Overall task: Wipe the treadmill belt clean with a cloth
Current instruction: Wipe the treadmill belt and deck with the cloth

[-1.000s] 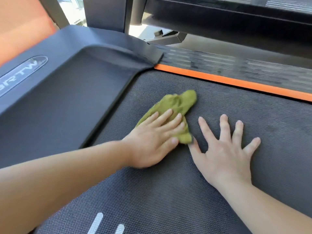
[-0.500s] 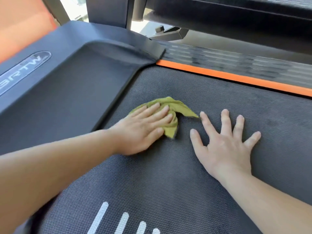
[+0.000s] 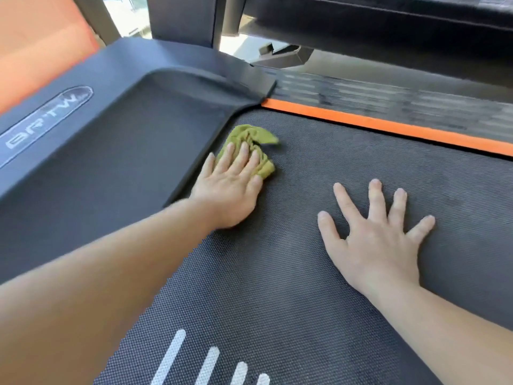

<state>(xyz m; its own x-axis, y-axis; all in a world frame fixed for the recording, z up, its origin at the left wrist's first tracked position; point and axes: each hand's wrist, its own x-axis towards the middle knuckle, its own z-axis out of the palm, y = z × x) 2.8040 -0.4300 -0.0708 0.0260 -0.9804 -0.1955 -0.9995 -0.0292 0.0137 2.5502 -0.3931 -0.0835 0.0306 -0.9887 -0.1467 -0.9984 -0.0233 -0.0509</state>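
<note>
Cloth (image 3: pixel 251 137) half hidden under left hand (image 3: pixel 230 190); only its far edge and a pointed corner on the right show, full shape unclear. Both forearms cut off by the left and bottom frame edges. Logo (image 3: pixel 47 120) on cover (image 3: pixel 111 162) runs out of frame at left, letters hard to read. Stripes (image 3: pixel 169 357) on belt (image 3: pixel 277 273) cut off at the bottom. Rail (image 3: pixel 388 98) beyond strip (image 3: pixel 388 126) is blurred, ribbing barely readable; dark frame parts at top cropped and unclear.

Left hand lies flat on cloth, fingers straight and close together, pressing down, not curled round it. Right hand (image 3: pixel 380 240) flat on belt, fingers spread wide, holding nothing, well apart from cloth. Cloth sits on belt at its far left corner, just beside the raised edge of cover, near strip.

Cloth olive green, soft, crumpled into folds. Belt dark grey, fine dotted weave. Cover smooth matte dark plastic, shallow dished recess, rounded corner. Strip bright orange, narrow, straight. Stripes white, rounded ends, stepped lengths
</note>
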